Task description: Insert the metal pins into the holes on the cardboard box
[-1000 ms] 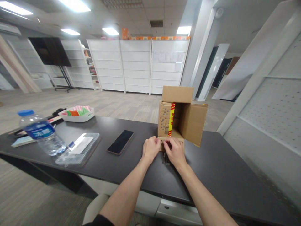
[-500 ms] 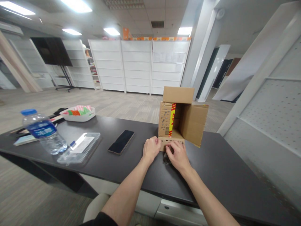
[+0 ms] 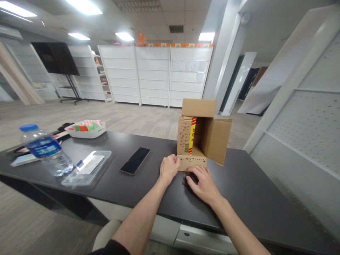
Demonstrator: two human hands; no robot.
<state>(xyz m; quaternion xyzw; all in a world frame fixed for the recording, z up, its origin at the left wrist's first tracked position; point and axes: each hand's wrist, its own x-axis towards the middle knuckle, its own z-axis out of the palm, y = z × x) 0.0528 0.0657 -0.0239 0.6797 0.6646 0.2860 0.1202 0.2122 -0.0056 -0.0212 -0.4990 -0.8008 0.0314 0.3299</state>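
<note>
On the dark table a cardboard box (image 3: 183, 134) lies on its side, its opening toward me. The front lower flap (image 3: 193, 164) is folded out over the table and carries a row of small dark holes. My left hand (image 3: 169, 168) is closed on this flap's left edge. Just below the flap, my right hand (image 3: 203, 182) hovers over a small bunch of thin dark screws or nails (image 3: 184, 178). Its fingers are curved and the thumb stands apart from them. The hand partly covers the bunch, and the fingertips are not clearly visible.
Left of my hands lie a phone (image 3: 135, 161) and a clear plastic case (image 3: 89, 168). A water bottle (image 3: 47, 150) with a blue cap stands by the case. Farther back sits a white basket (image 3: 89, 134) with colourful packets. The table's front edge runs below my forearms.
My right hand has come down off the flap toward the bunch of thin dark pieces, uncovering more of the holes. My left hand stays at the flap. The view has shifted slightly.
</note>
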